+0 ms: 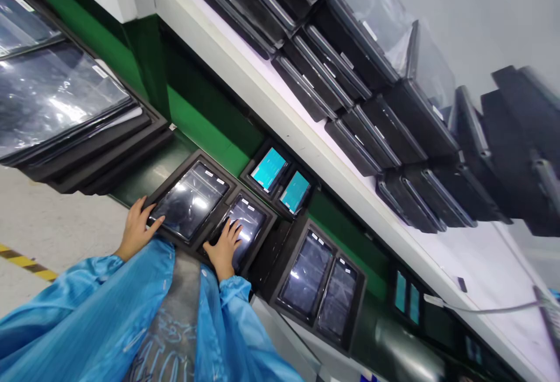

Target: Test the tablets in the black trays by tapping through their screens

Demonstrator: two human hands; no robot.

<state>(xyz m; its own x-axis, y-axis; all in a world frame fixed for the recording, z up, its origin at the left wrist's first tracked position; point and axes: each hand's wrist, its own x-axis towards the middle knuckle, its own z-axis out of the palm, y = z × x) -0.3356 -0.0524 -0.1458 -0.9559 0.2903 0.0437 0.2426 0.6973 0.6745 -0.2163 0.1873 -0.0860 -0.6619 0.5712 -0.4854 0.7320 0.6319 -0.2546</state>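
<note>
A black foam tray (213, 218) in front of me carries two dark, glossy screen panels with small white labels. My left hand (139, 223) rests at the near left edge of the tray, its fingers spread by the corner of the left screen panel (192, 198). Over the right screen panel (250, 231) lies my right hand (224, 246), fingers apart and touching its left side. Neither hand is wrapped around anything. Behind this tray, two devices with lit cyan screens (269, 168) sit in another dark tray.
To the right stands another foam tray (280, 288) with two dark panels. Stacked trays (87, 154) with plastic-wrapped panels fill the left. A white shelf (262, 87) overhead holds many upright black trays (350, 79). Green bench surface (196, 131) shows behind. Yellow-black tape (26, 261) marks the floor.
</note>
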